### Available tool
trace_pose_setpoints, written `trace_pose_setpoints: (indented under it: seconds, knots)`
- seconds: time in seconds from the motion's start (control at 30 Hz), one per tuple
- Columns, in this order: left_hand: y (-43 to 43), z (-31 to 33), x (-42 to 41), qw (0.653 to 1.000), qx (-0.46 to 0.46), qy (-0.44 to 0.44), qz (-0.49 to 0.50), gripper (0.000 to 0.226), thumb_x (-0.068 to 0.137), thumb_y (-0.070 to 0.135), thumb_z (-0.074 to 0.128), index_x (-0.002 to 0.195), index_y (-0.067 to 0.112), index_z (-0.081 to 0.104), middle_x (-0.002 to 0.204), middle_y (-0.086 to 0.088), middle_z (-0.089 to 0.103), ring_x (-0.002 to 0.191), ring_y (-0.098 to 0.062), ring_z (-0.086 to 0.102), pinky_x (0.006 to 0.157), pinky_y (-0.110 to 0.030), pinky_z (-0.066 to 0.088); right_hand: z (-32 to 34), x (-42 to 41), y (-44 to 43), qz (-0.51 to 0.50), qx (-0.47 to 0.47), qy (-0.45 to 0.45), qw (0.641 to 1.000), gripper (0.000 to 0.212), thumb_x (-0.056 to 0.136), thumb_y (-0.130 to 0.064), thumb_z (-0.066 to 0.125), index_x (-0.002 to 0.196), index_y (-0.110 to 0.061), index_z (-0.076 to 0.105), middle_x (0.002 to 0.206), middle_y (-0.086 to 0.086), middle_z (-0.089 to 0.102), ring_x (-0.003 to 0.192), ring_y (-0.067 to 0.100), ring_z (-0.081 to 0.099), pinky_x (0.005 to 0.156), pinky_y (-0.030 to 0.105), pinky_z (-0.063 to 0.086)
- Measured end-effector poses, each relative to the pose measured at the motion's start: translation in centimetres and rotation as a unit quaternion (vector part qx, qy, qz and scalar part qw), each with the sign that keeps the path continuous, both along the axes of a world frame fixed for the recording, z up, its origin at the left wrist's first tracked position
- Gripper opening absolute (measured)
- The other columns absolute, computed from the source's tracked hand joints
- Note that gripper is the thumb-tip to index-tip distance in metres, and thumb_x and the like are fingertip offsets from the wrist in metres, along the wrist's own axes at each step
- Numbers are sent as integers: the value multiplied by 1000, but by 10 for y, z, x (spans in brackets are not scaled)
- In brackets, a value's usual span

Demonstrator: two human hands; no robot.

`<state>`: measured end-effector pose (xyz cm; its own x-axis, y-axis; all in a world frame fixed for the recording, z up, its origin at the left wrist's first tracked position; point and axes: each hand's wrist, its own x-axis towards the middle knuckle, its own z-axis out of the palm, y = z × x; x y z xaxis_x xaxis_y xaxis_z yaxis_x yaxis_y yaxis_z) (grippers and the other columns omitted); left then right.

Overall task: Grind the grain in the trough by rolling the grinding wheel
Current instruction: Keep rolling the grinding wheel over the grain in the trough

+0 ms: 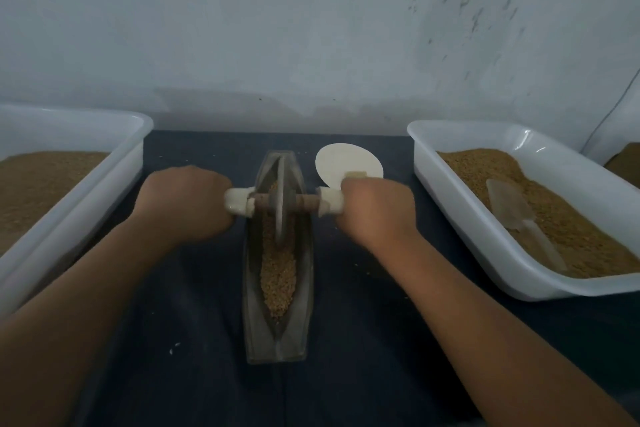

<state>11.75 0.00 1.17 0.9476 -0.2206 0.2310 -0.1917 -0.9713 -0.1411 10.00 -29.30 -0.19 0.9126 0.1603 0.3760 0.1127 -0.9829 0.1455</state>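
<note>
Between hands (187, 201), upright grinding wheel (281, 204)

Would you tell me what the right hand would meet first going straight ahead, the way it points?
Probably the flat round white disc lying just beyond the right hand; depth is unclear.

left hand (187, 204) and right hand (377, 210) grip the axle ends of the grinding wheel (281, 199), upright in the trough (278, 253) amid grain (278, 274), white tubs either side.
</note>
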Motion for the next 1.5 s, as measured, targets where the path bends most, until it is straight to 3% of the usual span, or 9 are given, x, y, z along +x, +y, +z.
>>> trace_pose_setpoints:
  seconds: [0.13, 0.27, 0.37, 0.43, 0.6, 0.77, 1.0, 1.3, 1.5]
  knots:
    - [-1, -2, -7, 1000, -9, 4, 9, 24, 80, 55, 56, 73, 33, 57, 69, 13, 54, 64, -14, 55, 57, -29, 40, 9, 9, 3, 14, 1, 33, 999, 16, 84, -34, 64, 75, -27, 52, 63, -5, 50, 54, 17, 45, 51, 28, 34]
    - [15, -3, -32, 996, 21, 84, -30, 28, 70, 63, 53, 75, 36, 58, 67, 16, 55, 62, -3, 51, 54, -27, 37, 10, -34, -6, 55, -33, 39, 997, 34, 82, -44, 66, 67, -30, 38, 65, -10, 45, 55, 20, 50, 48, 27, 25]
    - [23, -6, -48, 991, 30, 123, -47, 34, 64, 67, 47, 76, 39, 61, 67, 17, 58, 63, 1, 53, 58, -25, 43, 5, -65, -16, 84, -37, 40, 995, 30, 77, -47, 68, 68, -32, 44, 55, -10, 44, 49, 13, 48, 44, 26, 29]
    - [18, -3, -46, 993, 41, 105, -40, 35, 66, 68, 45, 77, 39, 60, 69, 17, 56, 65, -3, 55, 62, -28, 48, 2, -65, -18, 73, -31, 50, 996, 25, 78, -48, 67, 71, -31, 50, 56, -10, 45, 49, 13, 50, 45, 27, 35]
    - [-7, 11, -2, 999, 48, 6, -8, 24, 76, 57, 51, 76, 34, 57, 78, 8, 60, 81, -22, 69, 66, -33, 46, -2, -1, -3, 0, 26, 40, 999, 23, 92, -47, 59, 82, -27, 57, 69, -7, 50, 65, 25, 60, 51, 28, 26]
    - [-8, 15, 14, 998, 48, 29, -13, 23, 75, 57, 52, 83, 37, 61, 83, 9, 62, 83, -22, 67, 69, -34, 49, -6, 14, -2, -2, 44, 36, 998, 25, 91, -47, 59, 78, -27, 53, 66, -7, 49, 62, 24, 53, 50, 27, 22]
    - [27, -14, -40, 992, 42, 111, -50, 42, 57, 76, 33, 71, 44, 56, 66, 21, 57, 61, 6, 51, 69, -29, 56, -3, -73, -20, 83, 7, 29, 996, 27, 79, -49, 66, 71, -33, 47, 54, -11, 42, 47, 10, 48, 44, 29, 43]
    - [-4, 3, 14, 1000, 15, 6, 18, 26, 79, 57, 51, 76, 32, 59, 77, 10, 59, 78, -22, 66, 68, -33, 49, 10, 18, 4, -5, 23, 41, 999, 13, 86, -36, 63, 79, -25, 58, 65, -5, 49, 66, 25, 59, 51, 26, 25]
    - [-4, 7, -9, 999, 17, 34, 6, 28, 82, 59, 53, 73, 32, 55, 72, 13, 54, 70, -16, 59, 62, -31, 45, 5, -5, -1, 23, 14, 45, 999, 20, 85, -40, 62, 75, -28, 51, 67, -6, 52, 62, 23, 58, 51, 27, 27]
